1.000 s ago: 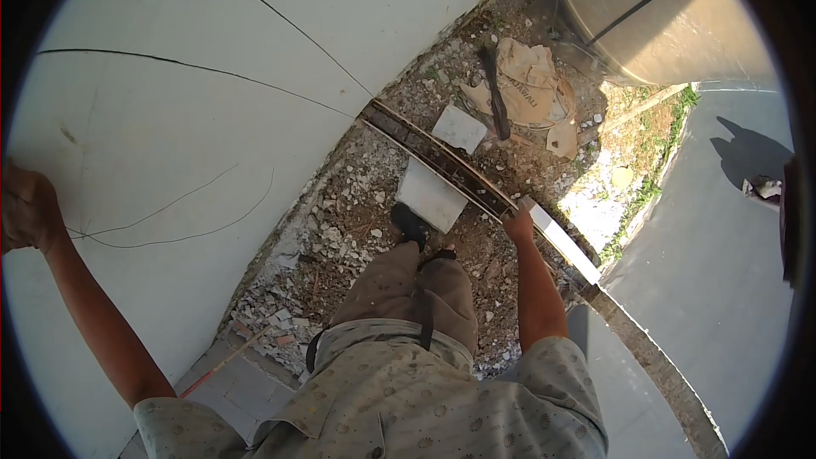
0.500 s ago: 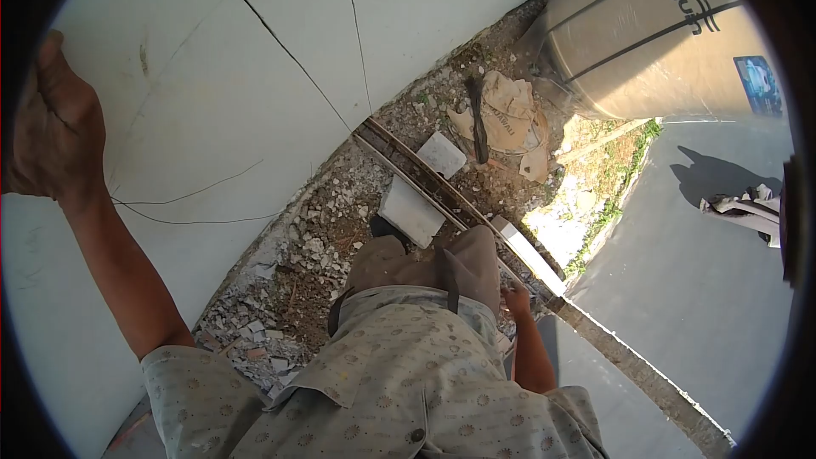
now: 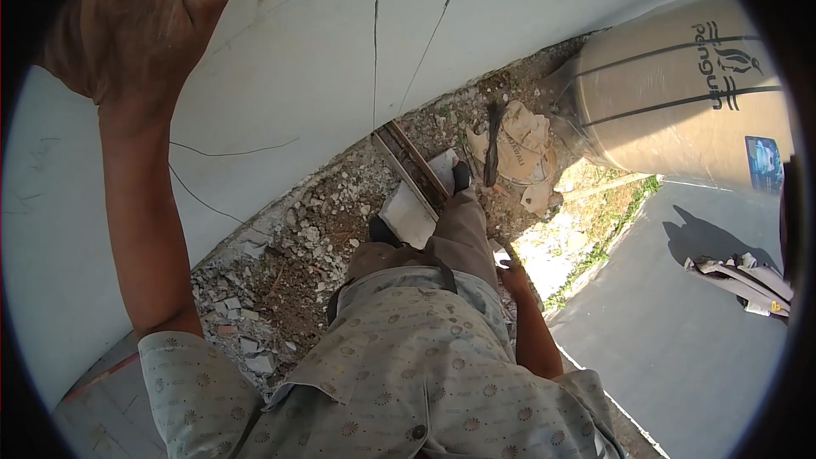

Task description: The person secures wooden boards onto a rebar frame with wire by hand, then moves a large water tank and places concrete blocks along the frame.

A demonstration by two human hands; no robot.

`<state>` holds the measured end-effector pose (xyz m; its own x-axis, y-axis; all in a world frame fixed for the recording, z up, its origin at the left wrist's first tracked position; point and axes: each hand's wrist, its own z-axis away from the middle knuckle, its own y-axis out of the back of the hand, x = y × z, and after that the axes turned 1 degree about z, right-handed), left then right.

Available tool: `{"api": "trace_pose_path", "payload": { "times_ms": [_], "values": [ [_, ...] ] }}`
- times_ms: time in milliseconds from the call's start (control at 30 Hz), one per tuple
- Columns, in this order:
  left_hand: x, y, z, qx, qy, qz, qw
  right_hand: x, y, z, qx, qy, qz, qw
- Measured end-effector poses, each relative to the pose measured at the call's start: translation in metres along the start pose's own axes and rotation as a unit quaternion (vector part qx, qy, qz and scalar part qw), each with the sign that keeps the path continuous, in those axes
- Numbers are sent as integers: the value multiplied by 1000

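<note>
My left hand (image 3: 149, 30) is raised at the upper left, in front of the pale wall (image 3: 314, 51). Its fingers look curled, but the frame's dark edge cuts them off, so anything inside them is hidden. A thin dark wire (image 3: 242, 154) shows against the wall beside my left wrist. Low by my right thigh hangs my right hand (image 3: 513, 277), close to a white piece (image 3: 500, 252) on the ground. That hand is small and partly shaded, and its grip does not show. My feet are beside a long narrow channel (image 3: 412, 166) and a pale block (image 3: 408, 214).
Rubble (image 3: 297, 242) covers the ground along the wall. Torn brown paper (image 3: 520, 149) and a dark strip (image 3: 492, 144) lie ahead. A large wrapped cylinder (image 3: 663, 89) stands at the upper right. A grey surface (image 3: 646, 314) to the right bears some pale folded pieces (image 3: 744, 280).
My view has turned and shifted. My left hand now appears larger and farther right in view. My right foot has come forward beside the channel, while my right hand stays low by the thigh.
</note>
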<state>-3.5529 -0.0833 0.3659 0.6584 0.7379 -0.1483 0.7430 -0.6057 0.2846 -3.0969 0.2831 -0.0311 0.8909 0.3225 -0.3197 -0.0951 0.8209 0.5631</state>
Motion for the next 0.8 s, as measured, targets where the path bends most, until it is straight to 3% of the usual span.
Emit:
{"api": "trace_pose_path", "payload": {
  "times_ms": [33, 67, 133, 167, 233, 267, 333, 367, 467, 633, 767, 800],
  "values": [
    [-3, -4, 3, 19, -2, 3, 1000, 66, -15, -66, -18, 39, -54, 998],
    [3, -6, 2, 25, 31, 14, 999, 67, -14, -83, -4, 61, -78, 995],
    [11, 1, -1, -21, 7, -97, 995, 8, 7, -61, -1, 28, -177, 984],
    [13, 11, -6, -66, -52, -226, 971, -17, 16, -51, -11, 17, -201, 979],
    [-3, 15, -17, -40, -171, -310, 934, -20, 20, -57, -22, 15, -195, 980],
    [-28, 7, -21, 29, -235, -267, 934, -24, 23, -63, -28, 16, -192, 981],
    [-27, 6, -22, 79, -244, -233, 938, -33, 29, -60, -9, 17, -159, 987],
    [-11, 6, -11, 61, -186, -245, 950, -32, 29, -57, 1, 16, -161, 987],
    [3, 5, -4, 50, -125, -260, 956, -36, 26, -42, 8, 20, -145, 989],
    [-61, 6, -20, 108, -318, -279, 900, 51, -10, -96, 22, 63, -145, 987],
    [-40, 7, -27, 87, -333, -254, 904, 39, 4, -88, -44, 83, -236, 967],
    [-28, 13, -26, 53, -291, -239, 925, 30, 10, -85, -34, 78, -217, 973]
  ]
}}
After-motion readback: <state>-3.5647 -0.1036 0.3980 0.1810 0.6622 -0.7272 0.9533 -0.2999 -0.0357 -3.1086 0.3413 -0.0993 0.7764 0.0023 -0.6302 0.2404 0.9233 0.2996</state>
